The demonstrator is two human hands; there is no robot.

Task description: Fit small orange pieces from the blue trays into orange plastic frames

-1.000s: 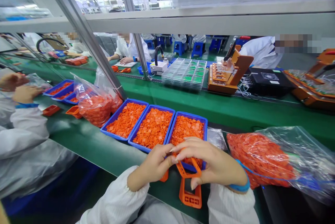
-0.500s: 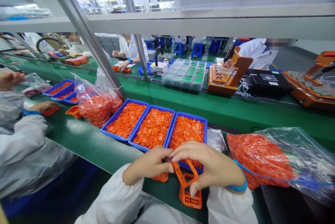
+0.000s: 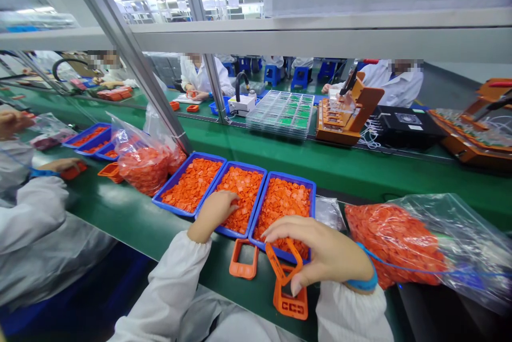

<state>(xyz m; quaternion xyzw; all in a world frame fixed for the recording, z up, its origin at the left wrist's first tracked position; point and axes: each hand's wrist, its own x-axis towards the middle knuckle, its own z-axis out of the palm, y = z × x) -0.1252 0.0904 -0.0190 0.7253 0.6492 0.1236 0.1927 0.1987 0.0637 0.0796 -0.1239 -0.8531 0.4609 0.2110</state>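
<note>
My right hand (image 3: 320,248) is closed on an orange plastic frame (image 3: 285,262), tilted, its fingers at the upper side and thumb at the lower. Just below, a second orange frame (image 3: 290,299) with cut-out slots lies on the green bench. My left hand (image 3: 216,213) is over the middle blue tray (image 3: 256,208), fingers curled but apart, tips at the small orange pieces (image 3: 239,182); no piece shows in them. Between my hands and nearer to me rests another orange frame (image 3: 243,260).
Blue trays of orange pieces flank the middle one: left tray (image 3: 158,198), right tray (image 3: 313,192). Bagged orange pieces (image 3: 396,240) lie right, another bag (image 3: 142,163) left. A metal post (image 3: 132,59) slants down behind the trays. A co-worker's hand (image 3: 60,165) is at left.
My left hand has left the frame held by my right hand and moved left and away from me to the middle tray, uncovering the loose frame. My right hand keeps its hold.
</note>
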